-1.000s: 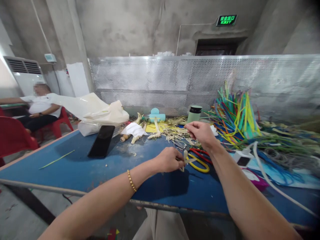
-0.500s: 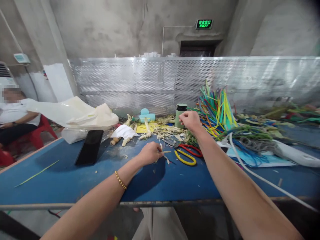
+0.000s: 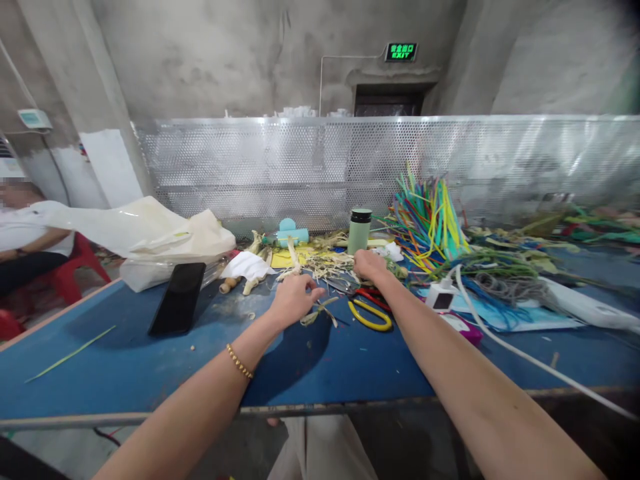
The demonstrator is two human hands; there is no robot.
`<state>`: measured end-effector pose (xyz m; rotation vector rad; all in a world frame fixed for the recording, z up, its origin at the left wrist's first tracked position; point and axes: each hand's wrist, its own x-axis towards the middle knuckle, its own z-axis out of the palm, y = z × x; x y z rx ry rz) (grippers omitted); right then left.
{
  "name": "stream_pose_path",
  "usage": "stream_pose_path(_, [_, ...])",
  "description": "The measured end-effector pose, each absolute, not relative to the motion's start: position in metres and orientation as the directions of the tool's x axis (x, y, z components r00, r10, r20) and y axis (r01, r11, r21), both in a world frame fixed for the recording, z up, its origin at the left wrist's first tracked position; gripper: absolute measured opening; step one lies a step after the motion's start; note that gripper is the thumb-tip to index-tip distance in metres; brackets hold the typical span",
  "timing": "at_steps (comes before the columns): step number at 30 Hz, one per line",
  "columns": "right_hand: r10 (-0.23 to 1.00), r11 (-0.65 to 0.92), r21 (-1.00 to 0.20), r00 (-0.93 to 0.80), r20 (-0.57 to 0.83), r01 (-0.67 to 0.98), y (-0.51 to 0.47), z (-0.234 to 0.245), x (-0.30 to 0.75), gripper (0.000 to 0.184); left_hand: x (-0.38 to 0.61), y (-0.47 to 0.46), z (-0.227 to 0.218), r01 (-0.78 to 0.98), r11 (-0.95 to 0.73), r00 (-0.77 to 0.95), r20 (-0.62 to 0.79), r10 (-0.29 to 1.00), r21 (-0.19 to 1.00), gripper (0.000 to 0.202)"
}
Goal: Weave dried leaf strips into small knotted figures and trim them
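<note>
My left hand [image 3: 293, 298] hovers low over the blue table [image 3: 150, 360], fingers curled in a pinch on a small pale folded strip [image 3: 317, 312]. My right hand [image 3: 369, 265] is farther back, knuckles up, fingers curled down into a heap of dry pale strips [image 3: 327, 263] just in front of a green bottle [image 3: 359, 231]; what it grips is hidden. Yellow-handled pliers [image 3: 371, 319] and a red-handled tool [image 3: 374, 298] lie between the two hands.
A bundle of coloured strips [image 3: 427, 213] stands right of the bottle, with a white adapter [image 3: 442, 297] and cable [image 3: 525, 353] in front. A black phone [image 3: 178, 297] and a white plastic bag [image 3: 155, 230] lie at left. A seated person [image 3: 25, 230] is at far left. A perforated metal screen [image 3: 300, 167] backs the table.
My right hand has dropped from beside the bottle's top down into the pale strips. My left hand has shifted slightly back, still pinching the folded strip. The view has panned a little right.
</note>
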<state>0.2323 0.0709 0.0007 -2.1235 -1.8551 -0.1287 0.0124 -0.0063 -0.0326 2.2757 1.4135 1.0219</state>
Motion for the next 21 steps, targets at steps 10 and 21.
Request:
stream_pose_path(10, [0.775,0.314,-0.298,-0.063,0.629,0.902,0.041,0.052,0.207,0.020,0.015,-0.005,-0.022,0.399,-0.521,0.079,0.538,0.839,0.755,0.020])
stream_pose_path(21, [0.662,0.689,-0.468,-0.215,0.718,0.554,-0.005,0.041,0.144,0.012,0.011,-0.010,-0.006,-0.333,-0.375,0.091,0.426,0.900,0.865,0.028])
